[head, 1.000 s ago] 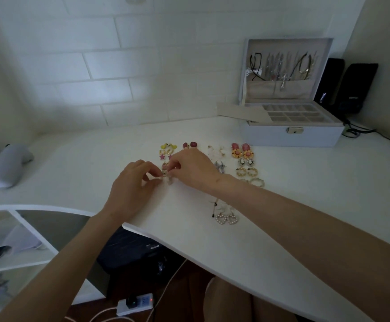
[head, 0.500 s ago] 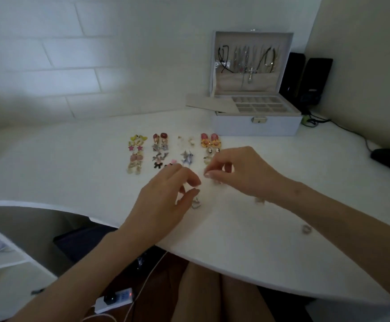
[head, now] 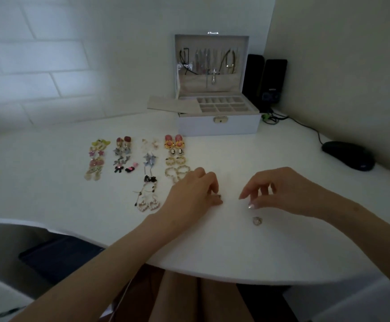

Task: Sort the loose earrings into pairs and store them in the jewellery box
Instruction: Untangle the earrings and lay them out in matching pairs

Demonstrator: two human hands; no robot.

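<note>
Hovering with thumb and forefinger parted, the right hand (head: 282,194) held nothing and hung just above a loose earring (head: 257,220) lying on the bench (head: 212,252). The left hand (head: 194,194) had its fingers curled down to the bench, with a small dark piece (head: 219,196) at their tips. Whether it was truly pinched could not be told. The hands were near each other but not touching.

The step looked to be matching the last strays. The loose earring probably needed a low pinch from its sides, since a press from above could skid so small a thing across the smooth top. It was best laid beside its twin before anything was carried.

The gold hoops (head: 177,171) sat just beside the left knuckles, at the end of the rows of paired earrings (head: 122,156), so that wrist wanted lifting clear, not sweeping. The jewellery box (head: 217,126) stood open at the back, well apart, and no pairs could be seen in its compartments (head: 224,106).
</note>
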